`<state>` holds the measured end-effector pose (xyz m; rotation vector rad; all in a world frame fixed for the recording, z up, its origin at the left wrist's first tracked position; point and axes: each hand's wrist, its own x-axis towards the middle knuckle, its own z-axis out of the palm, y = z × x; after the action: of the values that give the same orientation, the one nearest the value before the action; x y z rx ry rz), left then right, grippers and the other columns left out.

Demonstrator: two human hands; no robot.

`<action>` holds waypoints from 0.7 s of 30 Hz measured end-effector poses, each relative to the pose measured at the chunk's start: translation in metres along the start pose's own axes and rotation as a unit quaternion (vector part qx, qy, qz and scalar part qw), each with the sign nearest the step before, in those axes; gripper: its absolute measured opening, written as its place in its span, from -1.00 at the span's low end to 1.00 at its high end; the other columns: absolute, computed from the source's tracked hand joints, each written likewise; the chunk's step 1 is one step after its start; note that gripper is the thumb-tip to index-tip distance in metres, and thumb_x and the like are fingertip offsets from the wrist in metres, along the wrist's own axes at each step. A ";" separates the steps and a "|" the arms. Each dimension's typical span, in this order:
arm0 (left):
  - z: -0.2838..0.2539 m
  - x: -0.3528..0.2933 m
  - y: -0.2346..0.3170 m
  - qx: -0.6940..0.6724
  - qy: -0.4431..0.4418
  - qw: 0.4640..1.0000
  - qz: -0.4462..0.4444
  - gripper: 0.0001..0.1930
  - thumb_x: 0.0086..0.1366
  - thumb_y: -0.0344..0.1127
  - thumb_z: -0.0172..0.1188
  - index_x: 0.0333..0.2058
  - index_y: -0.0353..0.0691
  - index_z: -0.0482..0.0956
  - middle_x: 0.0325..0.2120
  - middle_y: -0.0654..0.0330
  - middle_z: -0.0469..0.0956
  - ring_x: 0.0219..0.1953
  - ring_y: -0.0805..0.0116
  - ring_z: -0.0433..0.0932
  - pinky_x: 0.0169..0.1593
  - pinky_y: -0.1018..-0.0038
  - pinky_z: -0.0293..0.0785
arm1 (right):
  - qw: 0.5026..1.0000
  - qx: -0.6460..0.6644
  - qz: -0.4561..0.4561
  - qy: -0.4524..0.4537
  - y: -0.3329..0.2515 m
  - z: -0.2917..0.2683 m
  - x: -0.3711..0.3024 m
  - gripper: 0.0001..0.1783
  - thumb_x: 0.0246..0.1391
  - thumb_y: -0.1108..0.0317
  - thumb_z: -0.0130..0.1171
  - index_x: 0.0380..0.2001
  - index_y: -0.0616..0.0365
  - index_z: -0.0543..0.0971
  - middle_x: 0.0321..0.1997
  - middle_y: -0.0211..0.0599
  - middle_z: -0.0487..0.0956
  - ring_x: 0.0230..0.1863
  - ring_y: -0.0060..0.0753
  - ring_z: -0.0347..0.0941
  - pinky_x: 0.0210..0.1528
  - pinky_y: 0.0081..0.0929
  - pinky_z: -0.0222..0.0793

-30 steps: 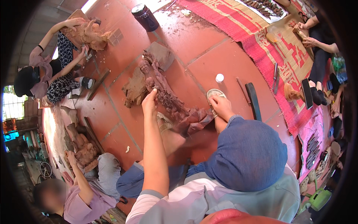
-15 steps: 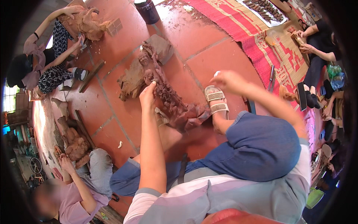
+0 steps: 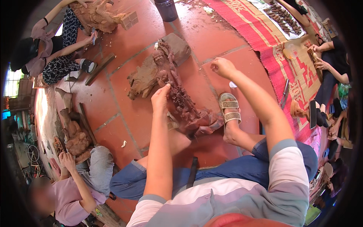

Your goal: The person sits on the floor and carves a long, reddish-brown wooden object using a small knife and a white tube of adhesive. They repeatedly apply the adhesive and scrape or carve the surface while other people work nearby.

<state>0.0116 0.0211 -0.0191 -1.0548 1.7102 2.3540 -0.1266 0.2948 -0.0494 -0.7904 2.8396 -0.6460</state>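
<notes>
A dark reddish-brown carved wooden figurine (image 3: pixel 174 87) leans away from me. Its upper end rests on a rough wood block (image 3: pixel 177 47), and its wider base lies between my feet. At the figurine's left edge, about mid-length, my left hand (image 3: pixel 160 99) grips it with thumb and fingers closed. My right hand (image 3: pixel 224 69) is raised to the right of the figurine, apart from it. Its fingers are curled together; whether anything small is in them cannot be made out. A small white thing (image 3: pixel 232 84) lies on the floor by my right sandal (image 3: pixel 229 107).
Tiled floor (image 3: pixel 113 130) surrounds me. A dark bucket (image 3: pixel 165 10) stands at the far side, a red woven mat (image 3: pixel 261 34) at far right. A tray of small brown pieces (image 3: pixel 283 19) sits on it. Co-workers handle carvings at left (image 3: pixel 77 142), far left (image 3: pixel 100 17) and right.
My right hand has moved farther away from me and toward the figurine's side, and my right knee has dropped outward. My left hand stays on the figurine. The whole view has shifted slightly.
</notes>
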 end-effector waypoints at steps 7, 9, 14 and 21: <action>-0.007 -0.005 0.001 -0.012 0.005 1.000 -0.023 -0.83 0.04 -0.27 0.27 -0.47 -0.23 0.55 -0.62 0.39 0.47 -0.67 0.70 0.27 -0.60 0.78 0.15 | 0.999 -0.017 -0.003 0.046 -0.013 0.038 0.016 -0.92 -0.20 0.45 0.05 -0.56 0.05 0.53 -0.41 -0.25 0.45 -0.27 -0.16 0.39 -0.30 -0.28 0.35; -0.009 -0.003 -0.001 -0.022 -0.002 0.999 -0.026 -0.84 0.03 -0.27 0.27 -0.48 -0.22 0.55 -0.62 0.39 0.47 -0.66 0.70 0.27 -0.59 0.78 0.16 | 0.998 -0.008 0.004 0.064 -0.008 0.040 0.018 -0.92 -0.20 0.45 0.05 -0.56 0.07 0.52 -0.41 -0.26 0.45 -0.28 -0.15 0.39 -0.29 -0.29 0.34; -0.007 -0.004 0.001 -0.019 0.006 0.999 -0.031 -0.84 0.03 -0.27 0.28 -0.47 -0.22 0.54 -0.62 0.41 0.46 -0.65 0.71 0.28 -0.60 0.79 0.16 | 0.999 -0.016 -0.012 0.040 -0.006 0.043 0.014 -0.90 -0.21 0.44 0.06 -0.51 0.05 0.52 -0.34 -0.29 0.42 -0.22 -0.19 0.36 -0.25 -0.31 0.35; -0.007 -0.004 0.001 -0.009 0.004 0.999 -0.034 -0.84 0.03 -0.27 0.27 -0.47 -0.20 0.54 -0.62 0.43 0.45 -0.65 0.72 0.28 -0.59 0.78 0.16 | 0.999 -0.049 -0.016 -0.014 -0.012 0.053 0.013 -0.81 -0.22 0.41 0.12 -0.42 -0.03 0.54 -0.26 -0.37 0.38 -0.12 -0.29 0.31 -0.17 -0.37 0.36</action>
<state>0.0178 0.0161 -0.0176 -1.1091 1.6314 2.3317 -0.1201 0.2596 -0.0923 -0.8557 2.8573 -0.5007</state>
